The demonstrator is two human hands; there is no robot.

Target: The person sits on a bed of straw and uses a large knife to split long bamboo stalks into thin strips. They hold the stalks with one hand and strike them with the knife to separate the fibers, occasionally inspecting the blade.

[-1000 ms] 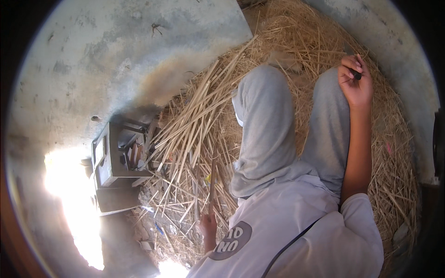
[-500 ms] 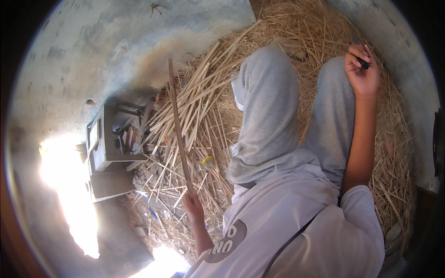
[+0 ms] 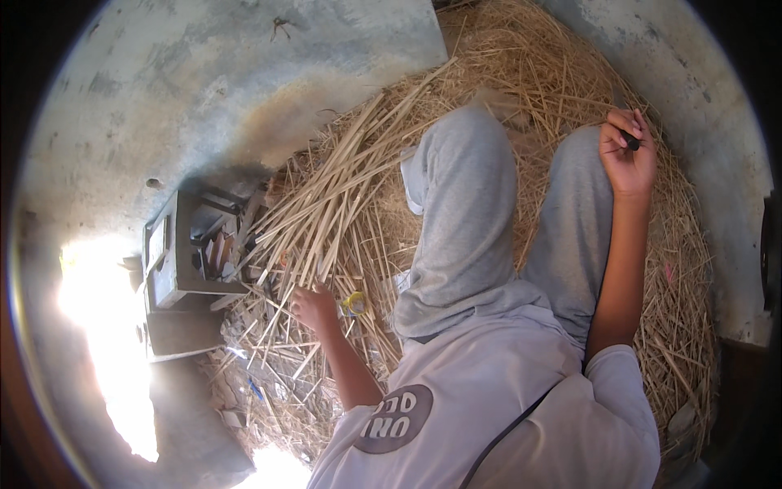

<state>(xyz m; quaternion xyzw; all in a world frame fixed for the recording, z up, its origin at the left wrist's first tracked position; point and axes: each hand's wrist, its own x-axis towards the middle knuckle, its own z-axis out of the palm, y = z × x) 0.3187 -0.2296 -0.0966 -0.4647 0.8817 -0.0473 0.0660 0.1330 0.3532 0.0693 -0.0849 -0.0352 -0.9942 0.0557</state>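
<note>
My left hand is over the near edge of a heap of thin split strips, thumb apart from its loosely bent fingers. No strip shows clearly in it. Beside my right knee, my right hand is closed around a short black handle. Whatever extends from the handle is too faint to make out. Pale fibrous shavings cover the floor beyond and around my grey-trousered legs.
A grey wooden box-like stand with several things inside leans at the left by a stained wall. Close to my left wrist lies a small yellow item. Bright light enters at lower left. Another wall rises at the right.
The long brown stick has left my left hand, which has moved forward and slightly left toward the strips. My right hand keeps its hold on the black handle and has shifted slightly.
</note>
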